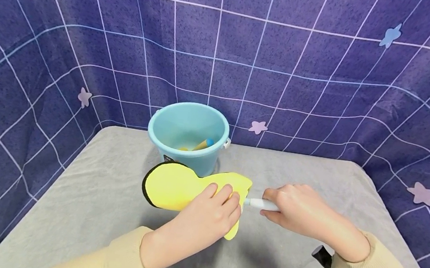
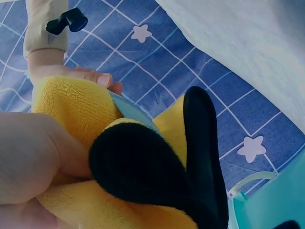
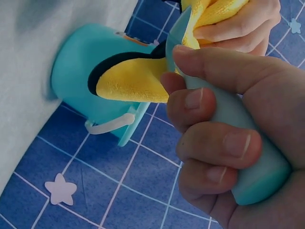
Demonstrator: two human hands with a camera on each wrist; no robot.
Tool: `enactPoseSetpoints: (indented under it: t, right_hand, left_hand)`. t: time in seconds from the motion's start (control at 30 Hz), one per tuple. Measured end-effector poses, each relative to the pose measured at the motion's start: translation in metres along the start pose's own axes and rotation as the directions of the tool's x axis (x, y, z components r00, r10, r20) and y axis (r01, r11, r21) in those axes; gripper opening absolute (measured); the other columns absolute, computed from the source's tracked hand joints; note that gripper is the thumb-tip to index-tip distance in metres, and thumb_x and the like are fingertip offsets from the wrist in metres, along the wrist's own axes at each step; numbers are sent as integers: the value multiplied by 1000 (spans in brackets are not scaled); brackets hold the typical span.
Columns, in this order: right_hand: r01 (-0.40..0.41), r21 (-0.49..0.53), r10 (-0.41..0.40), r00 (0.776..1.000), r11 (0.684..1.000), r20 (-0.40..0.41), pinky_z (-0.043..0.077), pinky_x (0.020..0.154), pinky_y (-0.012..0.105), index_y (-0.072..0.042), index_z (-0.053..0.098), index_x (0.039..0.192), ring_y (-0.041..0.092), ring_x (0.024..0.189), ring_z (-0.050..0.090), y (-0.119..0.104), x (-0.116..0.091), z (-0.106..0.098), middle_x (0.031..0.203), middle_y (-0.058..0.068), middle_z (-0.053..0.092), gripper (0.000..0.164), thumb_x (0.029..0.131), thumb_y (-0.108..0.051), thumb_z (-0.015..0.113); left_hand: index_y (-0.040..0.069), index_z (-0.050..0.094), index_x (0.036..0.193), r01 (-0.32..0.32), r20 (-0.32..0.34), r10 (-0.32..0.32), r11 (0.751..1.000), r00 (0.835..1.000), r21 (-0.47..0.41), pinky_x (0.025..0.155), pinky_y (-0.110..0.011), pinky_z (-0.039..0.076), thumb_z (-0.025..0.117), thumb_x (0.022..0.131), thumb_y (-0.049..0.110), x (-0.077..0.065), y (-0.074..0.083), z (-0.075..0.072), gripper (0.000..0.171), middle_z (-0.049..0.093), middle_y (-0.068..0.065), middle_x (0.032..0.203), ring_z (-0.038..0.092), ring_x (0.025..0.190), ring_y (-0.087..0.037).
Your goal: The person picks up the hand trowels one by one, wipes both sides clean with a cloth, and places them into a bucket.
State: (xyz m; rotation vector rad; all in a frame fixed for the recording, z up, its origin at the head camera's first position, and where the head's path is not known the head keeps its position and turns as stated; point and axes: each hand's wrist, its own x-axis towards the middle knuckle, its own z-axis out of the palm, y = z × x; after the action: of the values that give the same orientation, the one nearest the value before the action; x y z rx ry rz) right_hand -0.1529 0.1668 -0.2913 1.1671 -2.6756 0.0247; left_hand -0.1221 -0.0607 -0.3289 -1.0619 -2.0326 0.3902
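In the head view my left hand (image 1: 211, 212) holds a yellow cloth (image 1: 172, 184) with a black edging, in front of a light-blue bucket (image 1: 186, 153). The cloth is folded around the head of a pale-blue handled tool (image 1: 264, 204); what kind of tool cannot be told. My right hand (image 1: 298, 209) grips the handle, fingers curled round it in the right wrist view. Part of the tool's flat light-blue head (image 3: 179, 36) shows beside the cloth there. In the left wrist view the left hand (image 2: 28, 157) pinches the cloth, and the blue head (image 2: 136, 110) shows between its folds.
The bucket stands at the back of a grey cloth-covered table (image 1: 115, 162); a yellow item with a blue end (image 1: 203, 144) lies inside it. A white bucket handle (image 3: 112, 125) hangs at its side. A purple grid-patterned curtain (image 1: 287, 71) with stars encloses the table.
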Motion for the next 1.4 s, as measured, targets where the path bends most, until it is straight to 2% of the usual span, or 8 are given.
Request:
enactPoseSetpoints:
  t: [0.13,0.33,0.67,0.8,0.93,1.07,1.23,1.4]
  right_hand:
    - [10,-16,-10,1000,1000,-10,29,39,23,-21,54,70,3,45,32,1,-1,1,54,-15,42,24,74,-29,77]
    - [21,-8,-21,1000,1000,-12,31,39,24,-21,56,71,3,45,34,3,-2,2,55,-14,46,23,74,-28,77]
    - [27,12,-27,1000,1000,4,33,39,25,-21,57,73,3,46,37,4,-3,2,56,-15,49,21,74,-30,77]
    - [22,20,-22,1000,1000,13,34,40,24,-21,58,74,2,46,37,4,-4,1,57,-15,49,20,74,-29,77]
    - [9,22,-9,1000,1000,28,33,41,23,-21,59,75,2,47,37,5,-5,1,57,-15,49,20,75,-30,77]
    - [0,23,-1,999,1000,43,33,41,23,-21,59,75,2,48,36,6,-7,1,57,-16,47,19,75,-31,76]
    - [3,17,-4,999,1000,52,33,40,24,-22,58,73,2,47,35,7,-9,3,56,-16,45,20,75,-32,77]
    - [-2,16,1,998,1000,56,33,41,24,-23,58,73,2,48,35,8,-11,3,56,-16,44,21,74,-32,77]
  left_hand:
    - [12,64,84,0,51,1,1000,999,-7,65,-29,35,57,84,11,0,0,-1,7,54,-1,82,43,77,-19]
    - [13,65,84,-7,78,8,1000,997,-19,65,-29,34,58,84,13,-2,0,-2,6,52,0,80,43,76,-19]
    - [12,63,79,-16,86,17,1000,996,-16,65,-29,34,61,82,14,-7,-4,-1,4,51,0,80,42,76,-19]
    - [11,63,76,-16,58,16,1000,998,-5,65,-29,34,65,78,14,-8,-6,-1,4,50,0,78,41,75,-19]
    - [12,61,73,-21,40,21,1000,999,-10,64,-29,33,60,78,9,-11,-9,1,6,48,0,76,41,74,-19]
    - [14,60,71,-19,64,21,999,998,-36,64,-29,33,57,78,5,-14,-11,3,11,47,0,76,40,74,-19]
    - [14,60,72,-25,102,30,998,994,-54,65,-29,33,62,77,7,-21,-15,5,9,48,0,77,40,75,-19]
    - [14,60,73,-20,110,27,998,994,-65,65,-29,32,64,74,6,-25,-19,4,10,47,0,78,40,75,-20]
